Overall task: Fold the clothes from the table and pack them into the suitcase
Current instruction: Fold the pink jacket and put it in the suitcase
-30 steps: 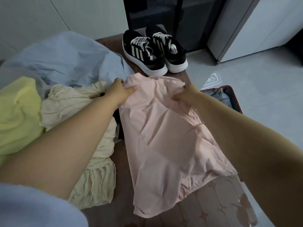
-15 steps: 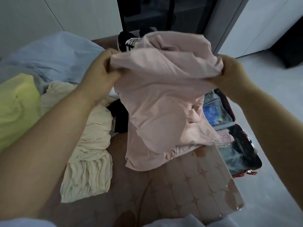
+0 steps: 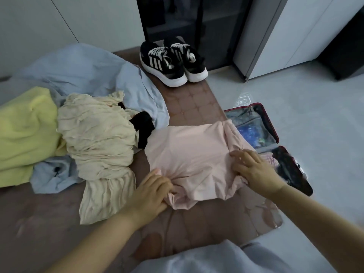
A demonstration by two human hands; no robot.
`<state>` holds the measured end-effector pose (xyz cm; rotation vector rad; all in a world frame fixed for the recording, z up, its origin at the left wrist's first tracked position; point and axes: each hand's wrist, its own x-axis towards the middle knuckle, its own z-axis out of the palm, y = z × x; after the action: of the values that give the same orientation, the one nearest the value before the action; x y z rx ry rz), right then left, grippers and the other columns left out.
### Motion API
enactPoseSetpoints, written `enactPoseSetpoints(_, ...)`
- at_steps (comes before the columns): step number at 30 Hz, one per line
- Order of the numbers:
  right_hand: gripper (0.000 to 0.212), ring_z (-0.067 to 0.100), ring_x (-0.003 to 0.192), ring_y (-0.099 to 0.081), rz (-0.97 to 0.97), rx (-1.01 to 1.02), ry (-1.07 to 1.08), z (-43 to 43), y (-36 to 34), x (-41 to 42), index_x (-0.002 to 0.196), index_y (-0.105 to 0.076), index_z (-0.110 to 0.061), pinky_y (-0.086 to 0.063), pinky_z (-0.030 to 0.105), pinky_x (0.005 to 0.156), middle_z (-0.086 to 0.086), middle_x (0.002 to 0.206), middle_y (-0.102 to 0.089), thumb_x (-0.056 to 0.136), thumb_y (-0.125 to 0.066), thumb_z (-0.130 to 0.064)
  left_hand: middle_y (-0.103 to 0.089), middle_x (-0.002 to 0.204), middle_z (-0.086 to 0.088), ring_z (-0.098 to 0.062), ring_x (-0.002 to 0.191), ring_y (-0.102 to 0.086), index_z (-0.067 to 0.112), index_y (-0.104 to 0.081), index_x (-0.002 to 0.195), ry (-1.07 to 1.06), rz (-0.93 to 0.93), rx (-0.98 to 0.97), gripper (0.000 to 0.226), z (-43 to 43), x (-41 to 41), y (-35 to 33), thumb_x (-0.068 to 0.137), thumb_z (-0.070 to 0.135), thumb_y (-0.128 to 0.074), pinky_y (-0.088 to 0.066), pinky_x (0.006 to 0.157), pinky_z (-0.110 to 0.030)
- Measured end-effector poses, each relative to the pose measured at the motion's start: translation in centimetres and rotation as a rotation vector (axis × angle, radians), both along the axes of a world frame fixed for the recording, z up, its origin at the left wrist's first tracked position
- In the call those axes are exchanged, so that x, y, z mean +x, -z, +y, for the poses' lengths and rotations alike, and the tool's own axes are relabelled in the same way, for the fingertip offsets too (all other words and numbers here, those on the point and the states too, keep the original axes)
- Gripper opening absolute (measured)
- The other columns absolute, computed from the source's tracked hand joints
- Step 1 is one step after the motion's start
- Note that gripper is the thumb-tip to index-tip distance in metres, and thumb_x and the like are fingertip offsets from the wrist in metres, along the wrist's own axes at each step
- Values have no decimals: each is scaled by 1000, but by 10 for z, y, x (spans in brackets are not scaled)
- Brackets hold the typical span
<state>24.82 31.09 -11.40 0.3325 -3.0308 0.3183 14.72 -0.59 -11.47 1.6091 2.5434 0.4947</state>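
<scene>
Gripped by the curled fingers of the left hand (image 3: 151, 192) is the near hem of the pink garment (image 3: 189, 154); its right edge is pressed by the right hand (image 3: 256, 170), fingers seemingly spread (blurred). Just beyond that hand lies the open suitcase (image 3: 274, 127).

Smooth matt pink cloth garment (image 3: 189, 154), crinkled cream fabric (image 3: 98, 138), glossy pale floor tiles (image 3: 315, 115)
</scene>
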Motion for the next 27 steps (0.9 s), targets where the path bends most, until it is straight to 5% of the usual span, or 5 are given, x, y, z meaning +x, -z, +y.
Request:
enactPoseSetpoints(4,48,27,139,-30,-423,168,98,-3,-5,6,114,-48,-27,-7,39,115,6,152,-26,70,-64,-16,-63,91,2,-10,95,-50,19,-23,144,-66,-109,-89,106,-8,16,12,58,58,-72,-12,113,-25)
enactPoseSetpoints(10,78,26,143,-11,-294,-317,415,-32,-35,-4,142,-26,-21,-15,49,116,5,154,-14,78,-47,-60,-45,111,-5,-23,106,-40,28,-30,142,-267,63,81,56,32,32,-12,94,56,-24,-36,104,-48)
enactPoseSetpoints(18,136,36,143,7,-476,0,412,-48,4,-27,143,21,-41,1,51,115,6,157,16,22,3,-101,19,156,-1,-38,140,19,44,32,135,-425,-34,-369,90,80,8,9,67,83,-13,10,109,-59)
enactPoseSetpoints(24,126,31,144,5,-530,-83,415,-39,7,-48,148,9,-34,5,50,116,-1,158,8,52,-53,-88,31,152,5,-34,139,27,47,33,132,-410,-204,-490,108,89,-18,7,67,81,-45,11,112,-57)
enactPoseSetpoints(27,127,26,145,1,-495,-223,464,-26,2,-48,150,-2,-29,1,45,116,-1,158,1,49,-48,-90,22,155,6,-30,141,23,44,18,142,-382,-327,-415,107,87,-26,-3,66,81,-48,8,113,-53)
